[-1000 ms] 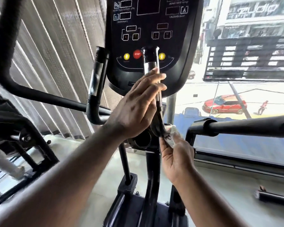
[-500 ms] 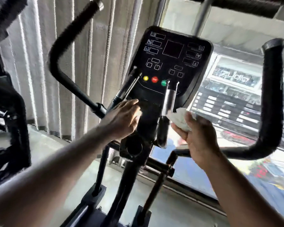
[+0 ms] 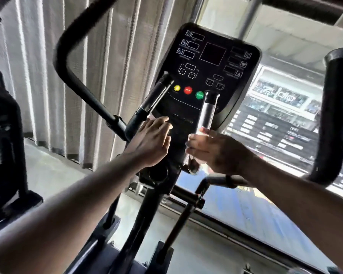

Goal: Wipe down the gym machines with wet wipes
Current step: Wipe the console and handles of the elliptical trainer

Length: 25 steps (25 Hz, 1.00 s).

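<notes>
Elliptical machine point(image 3: 143, 214) fills view, console point(image 3: 206, 72) at 12 o'clock. Left hand point(image 3: 152, 143) flat, fingers straight, on console's lower edge. Right hand point(image 3: 216, 153), at its 3 o'clock, curled round silver grip point(image 3: 206, 113); wet wipe point(image 3: 198, 133) barely showing beneath fingers.

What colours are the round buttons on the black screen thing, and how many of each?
Yellow button: 1
Red button: 1
Green button: 1
Total: 3
</notes>
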{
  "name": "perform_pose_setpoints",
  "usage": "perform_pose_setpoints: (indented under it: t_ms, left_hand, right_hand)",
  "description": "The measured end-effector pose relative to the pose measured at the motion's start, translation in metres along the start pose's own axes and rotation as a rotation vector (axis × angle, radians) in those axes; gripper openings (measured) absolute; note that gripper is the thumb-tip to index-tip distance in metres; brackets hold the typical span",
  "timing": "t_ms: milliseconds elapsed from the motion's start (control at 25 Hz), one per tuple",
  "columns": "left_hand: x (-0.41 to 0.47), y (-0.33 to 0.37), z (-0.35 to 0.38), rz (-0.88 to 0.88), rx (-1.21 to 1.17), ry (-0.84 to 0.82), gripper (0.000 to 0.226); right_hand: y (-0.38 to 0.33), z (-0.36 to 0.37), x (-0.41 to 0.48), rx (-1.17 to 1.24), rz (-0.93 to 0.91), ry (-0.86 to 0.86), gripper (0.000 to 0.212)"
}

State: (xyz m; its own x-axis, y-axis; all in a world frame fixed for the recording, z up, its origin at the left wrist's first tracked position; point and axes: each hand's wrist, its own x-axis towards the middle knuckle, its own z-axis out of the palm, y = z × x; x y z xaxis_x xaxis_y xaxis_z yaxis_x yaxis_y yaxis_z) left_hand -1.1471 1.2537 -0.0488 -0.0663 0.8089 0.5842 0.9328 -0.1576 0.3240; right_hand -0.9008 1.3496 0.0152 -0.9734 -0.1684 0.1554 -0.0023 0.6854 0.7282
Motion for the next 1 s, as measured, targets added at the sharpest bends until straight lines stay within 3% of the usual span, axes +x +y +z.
perform_pose_setpoints:
  t_ms: [80,200,360,400,560,760,880,1000]
  left_hand:
    - [0.004,0.008,-0.003,-0.057,-0.076,0.026,0.048]
    - [0.011,0.016,-0.005,-0.081,-0.133,0.043,0.046]
    - [0.026,0.031,-0.010,-0.150,-0.298,0.066,0.035]
    - [0.027,0.036,-0.009,-0.168,-0.356,0.071,0.035]
    - [0.025,0.045,-0.003,-0.212,-0.492,0.150,0.027]
    - [0.027,0.062,0.007,-0.385,-0.982,0.114,0.023]
    - [0.039,0.073,0.007,-0.290,-0.860,0.126,0.023]
    - [0.043,0.081,0.001,-0.259,-0.699,0.126,0.024]
  right_hand:
    - [0.009,0.004,0.005,0.052,0.140,0.048,0.034]
    - [0.021,-0.004,0.008,0.089,0.070,-0.015,0.041]
    - [0.054,-0.011,0.037,0.262,0.606,0.160,0.034]
    - [0.041,-0.004,0.040,0.277,0.661,0.176,0.033]
    - [0.010,-0.002,0.022,0.304,0.442,0.124,0.027]
    - [0.074,-0.008,0.062,0.403,0.798,0.285,0.031]
    - [0.078,-0.011,0.077,0.612,1.001,0.312,0.027]
    - [0.079,-0.005,0.086,0.929,1.301,0.461,0.043]
